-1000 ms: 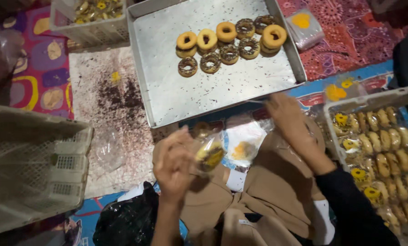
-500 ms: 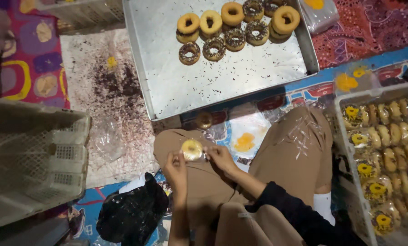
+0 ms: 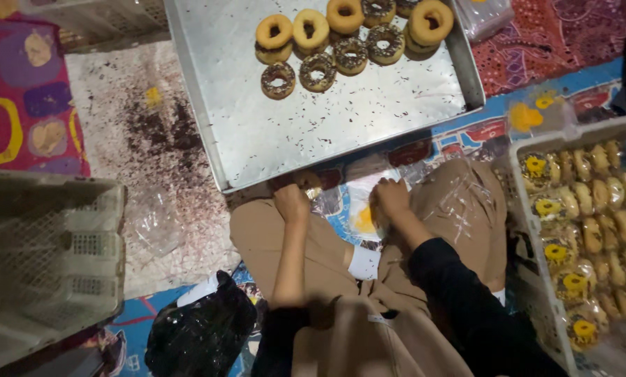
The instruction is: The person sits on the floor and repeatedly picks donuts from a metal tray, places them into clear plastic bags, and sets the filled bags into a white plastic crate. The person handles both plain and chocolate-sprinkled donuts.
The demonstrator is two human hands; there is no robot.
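— Clear plastic wrappers [image 3: 365, 202] lie between the knees, just below the metal tray [image 3: 271, 132]. What is the left hand [image 3: 292, 202] doing?
— Its fingers are curled on a wrapped doughnut [image 3: 309, 185] at the tray's edge.
— And the right hand [image 3: 391, 199]?
— It presses the wrappers; I cannot tell whether its fingers grip anything.

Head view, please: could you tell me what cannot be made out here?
- Left hand: fingers curled under, any contents hidden.
- Right hand: fingers buried in clear bags.
- Metal tray: far side cut by top edge.
- Crate of bagged doughnuts: cut by right edge.
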